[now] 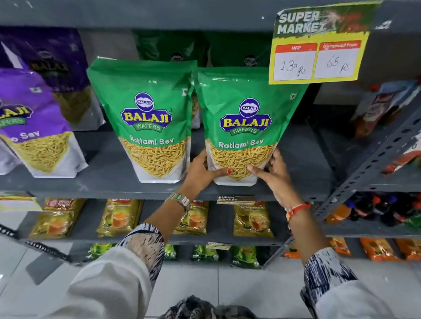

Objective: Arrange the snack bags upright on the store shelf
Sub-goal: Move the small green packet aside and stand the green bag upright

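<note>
Two green Ratlami Sev bags stand upright side by side on the grey shelf. The right green bag is gripped at its base by both hands: my left hand holds its lower left corner with the thumb across the front, and my right hand holds its lower right corner. The left green bag stands free just beside it. More green bags stand behind in shadow. Purple snack bags lean on the left part of the same shelf.
A yellow price sign hangs from the shelf above, over the right bag's top corner. Tea packets fill the shelf below. A second rack at the right carries red bags and bottles. White tiled floor lies underfoot.
</note>
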Demonstrator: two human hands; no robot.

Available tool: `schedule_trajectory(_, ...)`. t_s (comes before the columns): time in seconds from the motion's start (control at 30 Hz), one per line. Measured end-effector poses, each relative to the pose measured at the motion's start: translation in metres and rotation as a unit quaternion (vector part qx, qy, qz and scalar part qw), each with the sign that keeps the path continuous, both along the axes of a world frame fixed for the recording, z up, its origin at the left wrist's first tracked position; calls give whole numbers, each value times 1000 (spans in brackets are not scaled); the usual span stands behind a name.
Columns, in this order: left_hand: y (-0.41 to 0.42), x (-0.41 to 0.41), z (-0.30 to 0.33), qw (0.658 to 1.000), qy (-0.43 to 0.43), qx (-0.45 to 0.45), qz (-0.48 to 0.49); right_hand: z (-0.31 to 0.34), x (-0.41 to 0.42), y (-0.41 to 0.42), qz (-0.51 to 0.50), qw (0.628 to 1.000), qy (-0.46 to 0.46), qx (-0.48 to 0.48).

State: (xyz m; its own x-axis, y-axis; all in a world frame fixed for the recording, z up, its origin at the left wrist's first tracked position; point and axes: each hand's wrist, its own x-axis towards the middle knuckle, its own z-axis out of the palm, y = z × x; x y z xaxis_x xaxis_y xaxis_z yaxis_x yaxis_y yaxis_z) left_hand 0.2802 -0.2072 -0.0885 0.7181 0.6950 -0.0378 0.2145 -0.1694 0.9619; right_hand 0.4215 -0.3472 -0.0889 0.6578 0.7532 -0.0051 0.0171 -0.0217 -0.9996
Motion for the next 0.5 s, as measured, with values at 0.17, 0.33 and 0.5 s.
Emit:
schedule_trajectory(0.17,2,3,-1,1000,-1,-3,-24,-5,4,2,-9,1000,3,8)
schedule_trajectory(0.33,5,11,-1,999,12,1,-33,-9,10,3,-22,1000,2,14)
schedule_trajectory(0.5,0,9,0,999,32,11,-35,-8,7,3,-44,999,-1,17)
